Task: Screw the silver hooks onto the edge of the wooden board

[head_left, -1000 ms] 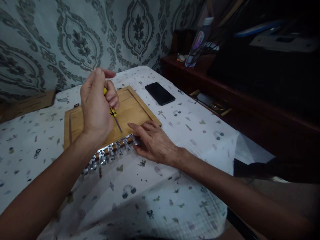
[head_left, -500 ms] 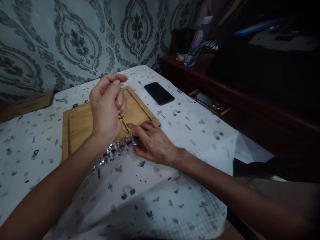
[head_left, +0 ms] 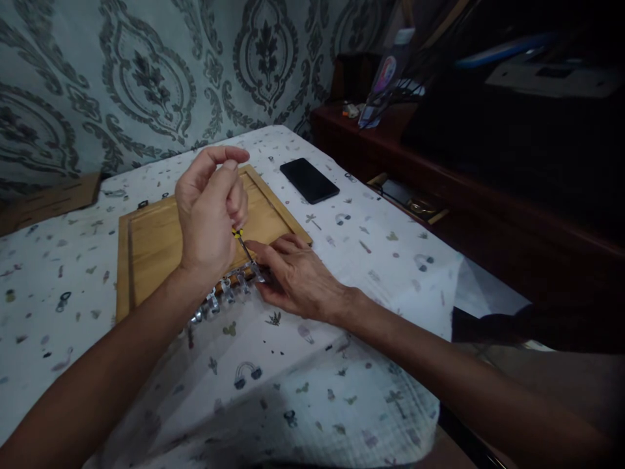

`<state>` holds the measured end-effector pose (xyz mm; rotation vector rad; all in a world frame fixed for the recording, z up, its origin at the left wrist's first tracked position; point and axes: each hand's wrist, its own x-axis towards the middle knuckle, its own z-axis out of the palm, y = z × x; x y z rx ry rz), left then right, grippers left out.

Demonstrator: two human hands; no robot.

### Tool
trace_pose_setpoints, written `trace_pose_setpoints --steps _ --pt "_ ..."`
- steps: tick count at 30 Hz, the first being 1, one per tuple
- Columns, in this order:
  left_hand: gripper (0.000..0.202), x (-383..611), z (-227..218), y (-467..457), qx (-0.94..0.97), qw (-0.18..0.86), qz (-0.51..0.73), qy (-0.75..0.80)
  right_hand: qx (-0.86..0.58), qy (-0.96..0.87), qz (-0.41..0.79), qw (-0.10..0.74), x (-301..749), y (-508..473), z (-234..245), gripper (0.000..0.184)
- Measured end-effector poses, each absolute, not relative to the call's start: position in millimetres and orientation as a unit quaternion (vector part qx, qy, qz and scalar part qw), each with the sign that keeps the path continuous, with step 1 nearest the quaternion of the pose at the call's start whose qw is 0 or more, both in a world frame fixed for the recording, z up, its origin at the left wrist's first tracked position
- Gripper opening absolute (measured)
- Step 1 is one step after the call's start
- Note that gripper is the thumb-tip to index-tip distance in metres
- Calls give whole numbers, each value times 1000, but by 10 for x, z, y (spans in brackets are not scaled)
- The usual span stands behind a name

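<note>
A framed wooden board point(head_left: 153, 251) lies flat on the cloth. Shiny clear or metallic hook-like clips point(head_left: 227, 291) run in a row along its near edge. My left hand point(head_left: 209, 205) is curled above the board, closed around the handle of a screwdriver point(head_left: 244, 247). Most of the handle is hidden in the palm; a yellow and black collar and the thin shaft show. The screwdriver's tip points down at the right end of the clip row. My right hand point(head_left: 300, 277) grips the board's near right edge beside that tip, its fingers above and thumb below.
A black phone point(head_left: 309, 180) lies behind the board on the patterned cloth point(head_left: 371, 286). Cardboard point(head_left: 53, 200) is at the far left. To the right stand a dark red desk point(head_left: 469, 176), a partly open drawer point(head_left: 415, 205) and a bottle point(head_left: 385, 78).
Both hands keep nearly the same pose around the screwdriver and the board's edge. The view has shifted slightly.
</note>
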<state>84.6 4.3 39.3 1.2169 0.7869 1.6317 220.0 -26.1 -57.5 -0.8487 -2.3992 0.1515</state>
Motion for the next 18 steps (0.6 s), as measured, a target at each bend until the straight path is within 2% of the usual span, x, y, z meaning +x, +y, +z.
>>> trace_pose_setpoints --steps 8,18 --pt "14 825 366 4 526 467 642 306 -315 -901 51 295 2191 -259 -580 65" --pt "18 643 496 -115 568 469 549 395 -317 -898 43 302 2188 -257 -580 64"
